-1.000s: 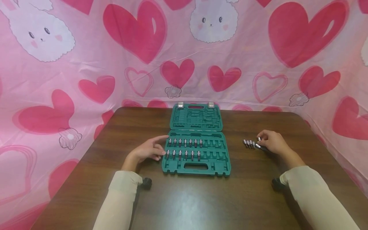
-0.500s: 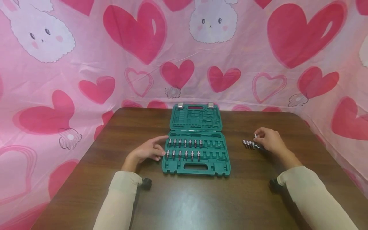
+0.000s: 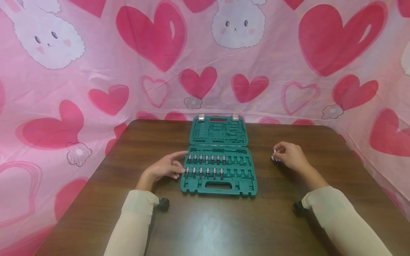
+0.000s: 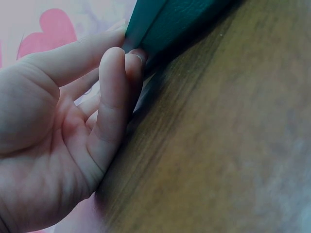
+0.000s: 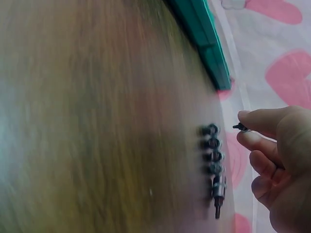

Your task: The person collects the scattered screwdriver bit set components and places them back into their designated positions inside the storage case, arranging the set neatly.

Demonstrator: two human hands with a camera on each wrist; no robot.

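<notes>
A green socket case lies unfolded on the table, with two rows of bit sockets in its near half. At its left side is my left hand, index finger stretched to the edge and thumb touching the wall. In the left wrist view, fingertips meet the case wall, the other fingers loosely bent. To the right, my right hand pinches a bit socket between thumb and index finger, its dark tip pointing out. Beneath this hand, several more bit sockets lie in a row, partly hidden in the head view.
The case lid leans back behind the tray, its two latches upright. Vacant slots show on the right of both rows. Around the brown wooden table hangs a pink heart-print cloth.
My right hand has moved left toward the case with the pinched bit socket, passing over the row of loose ones. My left hand and the case have stayed in place.
</notes>
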